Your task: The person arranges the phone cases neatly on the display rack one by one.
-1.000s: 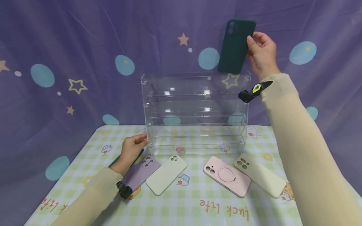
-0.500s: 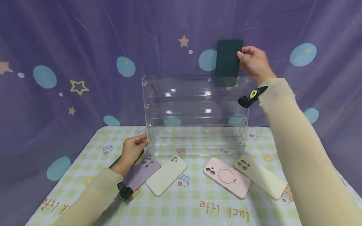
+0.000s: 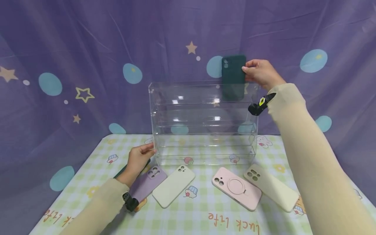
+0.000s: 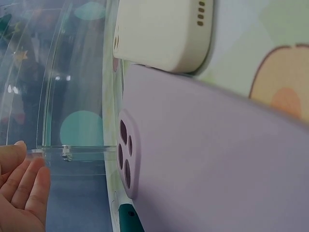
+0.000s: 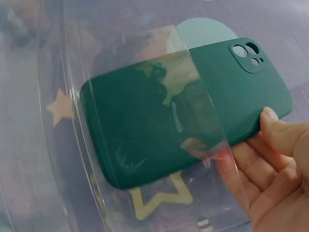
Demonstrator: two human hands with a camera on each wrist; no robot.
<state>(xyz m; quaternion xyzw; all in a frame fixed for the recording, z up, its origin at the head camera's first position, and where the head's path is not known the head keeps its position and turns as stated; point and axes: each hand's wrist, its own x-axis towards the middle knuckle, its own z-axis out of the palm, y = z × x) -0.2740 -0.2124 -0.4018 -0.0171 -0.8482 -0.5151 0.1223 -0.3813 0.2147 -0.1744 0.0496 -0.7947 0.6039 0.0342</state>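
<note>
My right hand (image 3: 263, 73) pinches a dark green phone case (image 3: 234, 70) by its right edge, upright with the camera holes at the top. Through the clear panel at the top of a transparent acrylic display rack (image 3: 188, 115), the case's lower half shows. In the right wrist view the case's bottom end (image 5: 111, 130) lies close to a ledge of the rack. Low on the rack's left side, my left hand (image 3: 137, 160) grips the side wall between thumb and fingers. Under that wrist lie a lilac phone case (image 3: 149, 182) and another dark green case (image 4: 129, 218), partly hidden.
In front of the rack lie a white phone case (image 3: 174, 186), a pink case with a ring (image 3: 236, 189) and a cream case (image 3: 271, 188). A checked tablecloth (image 3: 176, 222) covers the table. Behind hangs a purple patterned curtain (image 3: 97, 42).
My right hand has lowered the dark green case and brought it slightly left, so its lower part now shows through the rack's top panel. The left hand stays on the rack's side.
</note>
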